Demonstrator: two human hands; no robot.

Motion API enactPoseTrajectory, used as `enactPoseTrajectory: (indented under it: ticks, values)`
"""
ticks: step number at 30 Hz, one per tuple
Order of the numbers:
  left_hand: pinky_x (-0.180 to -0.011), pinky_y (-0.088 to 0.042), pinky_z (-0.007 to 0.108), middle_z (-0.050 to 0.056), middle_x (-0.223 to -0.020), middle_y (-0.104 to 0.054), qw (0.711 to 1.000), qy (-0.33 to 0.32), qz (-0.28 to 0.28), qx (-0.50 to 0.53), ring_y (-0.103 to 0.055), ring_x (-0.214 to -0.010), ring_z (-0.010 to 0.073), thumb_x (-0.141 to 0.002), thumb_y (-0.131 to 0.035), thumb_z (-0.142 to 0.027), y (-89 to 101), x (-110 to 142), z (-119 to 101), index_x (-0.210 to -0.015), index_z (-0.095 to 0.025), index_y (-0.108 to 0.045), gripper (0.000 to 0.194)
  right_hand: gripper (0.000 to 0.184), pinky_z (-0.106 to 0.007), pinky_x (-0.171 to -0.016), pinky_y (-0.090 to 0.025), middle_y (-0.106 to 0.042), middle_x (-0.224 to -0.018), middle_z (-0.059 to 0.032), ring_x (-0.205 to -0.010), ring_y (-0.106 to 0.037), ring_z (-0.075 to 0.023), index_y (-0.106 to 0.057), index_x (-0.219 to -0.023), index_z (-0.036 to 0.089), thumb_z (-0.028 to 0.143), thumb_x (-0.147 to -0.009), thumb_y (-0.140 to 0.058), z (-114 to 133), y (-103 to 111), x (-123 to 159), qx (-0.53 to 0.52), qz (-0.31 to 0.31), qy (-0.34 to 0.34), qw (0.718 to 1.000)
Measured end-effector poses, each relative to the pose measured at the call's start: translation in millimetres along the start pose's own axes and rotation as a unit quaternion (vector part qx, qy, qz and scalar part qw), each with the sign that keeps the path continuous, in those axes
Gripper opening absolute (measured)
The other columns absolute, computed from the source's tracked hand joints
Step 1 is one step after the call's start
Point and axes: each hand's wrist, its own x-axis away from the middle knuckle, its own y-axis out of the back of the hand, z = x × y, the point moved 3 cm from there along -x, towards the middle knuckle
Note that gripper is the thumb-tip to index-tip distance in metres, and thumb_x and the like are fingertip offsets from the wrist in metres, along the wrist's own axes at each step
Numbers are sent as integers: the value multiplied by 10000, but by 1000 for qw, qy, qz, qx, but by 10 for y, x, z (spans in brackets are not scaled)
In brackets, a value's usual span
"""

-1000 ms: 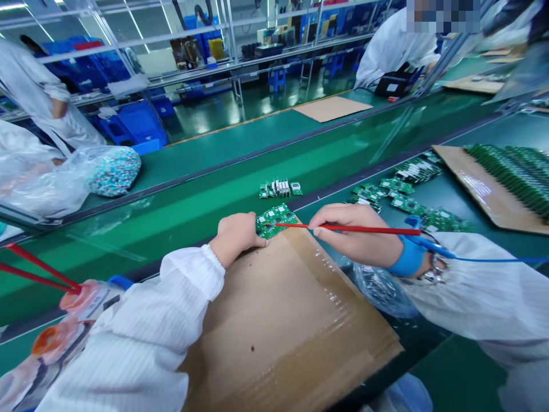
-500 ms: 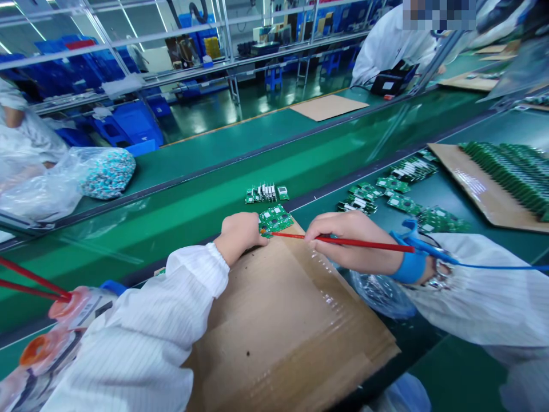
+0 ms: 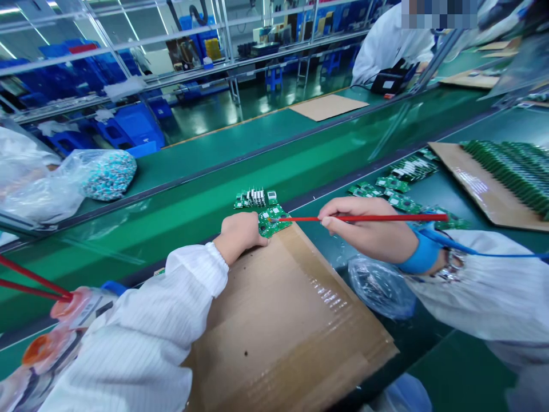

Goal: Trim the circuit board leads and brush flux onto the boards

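Note:
My left hand (image 3: 239, 232) is closed on the near edge of a small green circuit board (image 3: 274, 221), holding it at the far corner of a cardboard sheet (image 3: 283, 320). My right hand (image 3: 364, 229) pinches a thin red stick (image 3: 364, 218) like a pen, its tip touching the top of that board. A blue wrist strap (image 3: 422, 257) with a blue cord circles my right wrist.
Another populated board (image 3: 255, 198) lies on the green conveyor belt (image 3: 180, 212) just beyond. Several loose boards (image 3: 394, 186) and a cardboard tray of stacked boards (image 3: 506, 171) lie to the right. A plastic bag (image 3: 380, 286) sits under my right wrist. Red sticks (image 3: 30, 280) poke in at left. A person in white works across the line.
The board on the belt has drifted left. My right hand has shifted right and lifted slightly, with the stick's tip now resting on the held board's top.

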Motion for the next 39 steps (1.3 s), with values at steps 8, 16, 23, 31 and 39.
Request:
enactPoseTrajectory:
  ticks: [8, 16, 23, 31, 39]
  values:
    - [-813, -507, 445, 95, -1127, -606, 1000, -1, -14, 4, -601, -969, 234, -808, -576, -544, 64, -82, -74, -1213, -187, -517, 543, 192, -226, -522, -365, -569, -535, 25, -512, -502, -99, -568, -631, 194, 241, -799, -490, -46, -95, -57, -6, -28, 2, 1000]
    - [-830, -503, 447, 93, -1151, -593, 1000, -18, -13, 4, -592, -991, 231, -839, -568, -485, 101, -145, -147, -1200, -185, -527, 471, 198, -216, -528, -357, -558, -532, 30, -518, -498, -95, -567, -643, 181, 249, -810, -485, -99, -171, -61, -9, -8, -7, 1000]
    - [-816, -510, 434, 88, -1130, -599, 1000, -14, -5, -1, -598, -971, 221, -854, -564, -450, 92, -163, -178, -1174, -178, -542, 421, 200, -199, -490, -323, -483, -469, 53, -460, -437, -76, -566, -608, 185, 207, -786, -477, -37, -148, -32, 9, 26, 31, 999]
    - [-808, -514, 428, 87, -1136, -594, 1000, -7, -10, -1, -598, -967, 220, -855, -566, -442, 84, -157, -177, -1179, -181, -538, 417, 202, -207, -484, -322, -518, -501, 36, -478, -454, -81, -569, -606, 183, 218, -783, -478, -21, -50, -19, 41, -9, 18, 999]
    - [-811, -511, 438, 94, -1140, -596, 1000, -7, -9, -1, -598, -977, 230, -835, -569, -496, 119, -159, -187, -1196, -184, -528, 479, 207, -261, -514, -361, -533, -503, 14, -506, -495, -129, -538, -597, 205, 248, -786, -466, -109, 77, -23, 8, -43, -29, 999]
